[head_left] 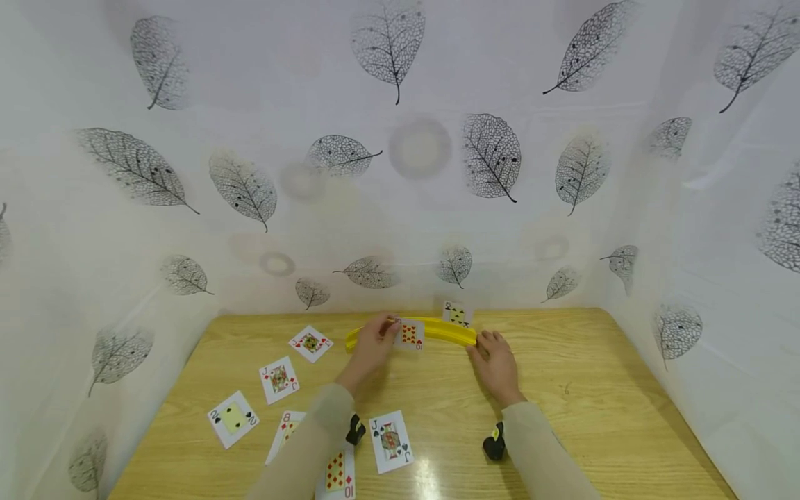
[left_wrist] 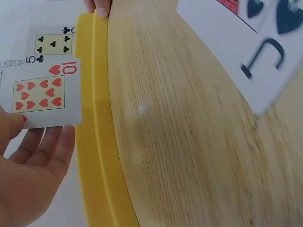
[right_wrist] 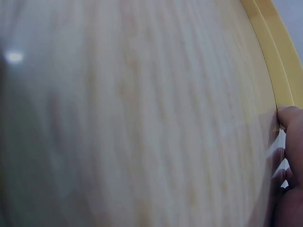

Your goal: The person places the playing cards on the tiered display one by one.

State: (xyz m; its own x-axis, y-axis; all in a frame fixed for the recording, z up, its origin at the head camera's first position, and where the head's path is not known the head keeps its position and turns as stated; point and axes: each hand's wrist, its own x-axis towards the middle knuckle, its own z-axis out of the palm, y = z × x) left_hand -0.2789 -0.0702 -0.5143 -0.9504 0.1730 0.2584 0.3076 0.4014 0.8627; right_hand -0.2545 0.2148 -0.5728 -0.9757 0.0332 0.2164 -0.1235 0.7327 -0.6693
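My left hand (head_left: 373, 340) pinches a ten of hearts card (head_left: 409, 335) at its edge, thumb on the face and fingers behind. In the left wrist view that ten of hearts (left_wrist: 40, 94) overlaps the yellow curved card holder (left_wrist: 92, 118). A five of clubs (head_left: 458, 314) stands upright at the holder, toward its right part. My right hand (head_left: 496, 364) grips the right end of the holder (head_left: 459, 335), with the thumb (right_wrist: 289, 116) on its near side in the right wrist view.
Face-up cards lie left and near: a red jack (head_left: 310, 344), a jack of diamonds (head_left: 279, 379), a spade card (head_left: 232, 419), an eight of diamonds (head_left: 287, 427), a ten of diamonds (head_left: 337, 476) and a jack of spades (head_left: 391, 442). Leaf-patterned sheeting (head_left: 419, 229) surrounds the wooden table (head_left: 575, 430).
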